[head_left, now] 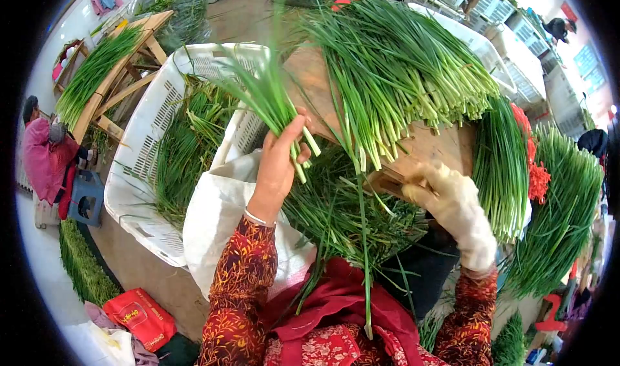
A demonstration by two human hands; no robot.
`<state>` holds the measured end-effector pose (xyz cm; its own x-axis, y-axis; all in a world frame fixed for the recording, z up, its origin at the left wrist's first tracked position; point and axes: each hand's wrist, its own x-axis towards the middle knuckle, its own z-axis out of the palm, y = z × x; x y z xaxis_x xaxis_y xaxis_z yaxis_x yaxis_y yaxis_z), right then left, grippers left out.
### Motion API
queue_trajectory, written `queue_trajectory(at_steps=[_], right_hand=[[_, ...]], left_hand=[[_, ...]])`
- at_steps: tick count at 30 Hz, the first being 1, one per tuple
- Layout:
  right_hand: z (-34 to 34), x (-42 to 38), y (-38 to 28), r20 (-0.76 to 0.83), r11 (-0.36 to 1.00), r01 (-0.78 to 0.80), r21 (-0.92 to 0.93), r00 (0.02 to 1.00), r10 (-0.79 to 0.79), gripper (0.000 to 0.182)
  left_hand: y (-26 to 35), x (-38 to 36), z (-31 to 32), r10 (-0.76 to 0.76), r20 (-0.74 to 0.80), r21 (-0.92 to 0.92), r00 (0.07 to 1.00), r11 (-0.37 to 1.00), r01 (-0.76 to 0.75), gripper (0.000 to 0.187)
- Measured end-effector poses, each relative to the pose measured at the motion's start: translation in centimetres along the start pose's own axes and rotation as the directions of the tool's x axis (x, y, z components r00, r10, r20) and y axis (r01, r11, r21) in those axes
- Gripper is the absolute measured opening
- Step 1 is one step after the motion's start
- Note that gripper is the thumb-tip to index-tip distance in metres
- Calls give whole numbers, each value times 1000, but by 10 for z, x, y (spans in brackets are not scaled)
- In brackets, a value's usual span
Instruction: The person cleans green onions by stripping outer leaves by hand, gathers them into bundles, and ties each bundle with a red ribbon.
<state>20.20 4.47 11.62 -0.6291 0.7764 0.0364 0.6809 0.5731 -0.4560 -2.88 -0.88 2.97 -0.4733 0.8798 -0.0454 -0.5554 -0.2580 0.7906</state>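
My bare left hand point(282, 162) is closed around a small bunch of garlic chives point(274, 101), the pale cut ends poking out below the fingers and the leaf tips blurred. My right hand point(449, 208), in a cream glove, is beside the lower edge of a wooden board point(445, 148); motion smears its fingers. On the board lies a large heap of chives point(400, 62), pale stem ends toward me. A few long leaves hang from the board down to my lap. Loose chive leaves point(349, 211) cover my lap between the two hands.
Left of me stands a white plastic crate point(139, 140) full of loose leaves. Chive bundles point(504, 172) and red ties point(537, 179) are at the right. A person point(48, 150) sits at far left near a wooden stand point(106, 98). A red bag point(141, 317) lies on the floor.
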Motion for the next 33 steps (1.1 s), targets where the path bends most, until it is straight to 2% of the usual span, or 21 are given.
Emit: queue_trajectory(at_steps=[2, 4, 6, 8, 9, 10, 11, 12, 14, 15, 16, 18, 19, 21, 26, 28, 29, 30, 31, 32, 33], right_hand=[[19, 15, -6, 54, 1000, -27, 1, 998, 27, 31], [34, 36, -15, 184, 982, -105, -157, 974, 134, 38], [48, 43, -8, 173, 977, -67, -200, 979, 103, 37], [52, 42, -2, 54, 998, 3, -56, 999, 0, 24], [43, 32, -7, 73, 992, 102, -68, 993, -97, 22], [44, 17, 4, 237, 971, 240, 14, 942, -236, 21], [38, 7, -6, 640, 781, 614, -116, 647, -413, 27], [34, -5, -16, 770, 900, 383, 207, 504, -392, 34], [27, -12, -24, 912, 953, 258, 156, 332, -240, 38], [16, -8, -25, 817, 971, 233, 43, 551, -169, 39], [24, -5, -9, 590, 973, 223, 57, 779, -213, 38], [37, 19, -3, 237, 968, 90, -235, 971, -33, 34], [46, 25, 5, 235, 968, 90, -234, 972, -33, 34], [59, 35, 15, 23, 928, 106, -356, 994, -105, 26], [51, 32, 13, -79, 955, -4, -295, 997, -20, 19], [40, 24, 7, -175, 998, 35, -57, 983, -44, 18], [40, 18, 3, -161, 993, 97, 73, 983, -84, 15], [46, 14, 5, -150, 972, 223, 75, 966, -210, 16], [43, 11, 0, 2, 972, 220, 83, 975, -221, 17], [39, 9, -4, 155, 972, 218, 90, 961, -230, 19], [37, 11, -5, 187, 987, 124, 103, 972, -142, 21]], left_hand=[[-2, -2, 4, -54, 40, -65, 998, 996, 57, 19], [-2, -6, 4, -105, 82, -121, 991, 986, 114, 18], [-2, -9, 4, -191, 116, -133, 975, 969, 206, 20], [0, -8, 1, -173, 115, -163, 978, 968, 190, 20], [0, -7, -1, -154, 112, -195, 982, 965, 174, 20], [1, -7, -2, -159, 106, -202, 982, 963, 177, 20], [2, -5, 0, -114, 111, -199, 987, 971, 135, 20], [2, -2, 2, -69, 122, -196, 990, 976, 92, 19], [-2, 1, 9, -39, 140, -219, 989, 973, 69, 20], [-4, 1, 13, -35, 143, -240, 989, 968, 69, 20], [-6, -1, 15, -31, 142, -261, 989, 963, 67, 20], [-15, -2, 12, -36, 183, -262, 982, 961, 84, 19], [-20, -5, 13, -108, 176, -263, 979, 953, 152, 19], [-26, -12, 18, -219, 136, -238, 966, 939, 247, 20], [-36, -21, 26, -302, 128, -140, 945, 938, 319, 23], [-39, -25, 33, -313, 122, -51, 942, 946, 320, 27], [-45, -27, 33, -330, 150, -46, 932, 939, 341, 28], [-48, -27, 33, -349, 179, -40, 920, 932, 361, 28], [-49, -28, 34, -351, 182, -37, 919, 931, 363, 28], [-45, -29, 38, -340, 93, 18, 936, 940, 340, 29], [-43, -29, 40, -319, 4, 74, 948, 945, 318, 29]])
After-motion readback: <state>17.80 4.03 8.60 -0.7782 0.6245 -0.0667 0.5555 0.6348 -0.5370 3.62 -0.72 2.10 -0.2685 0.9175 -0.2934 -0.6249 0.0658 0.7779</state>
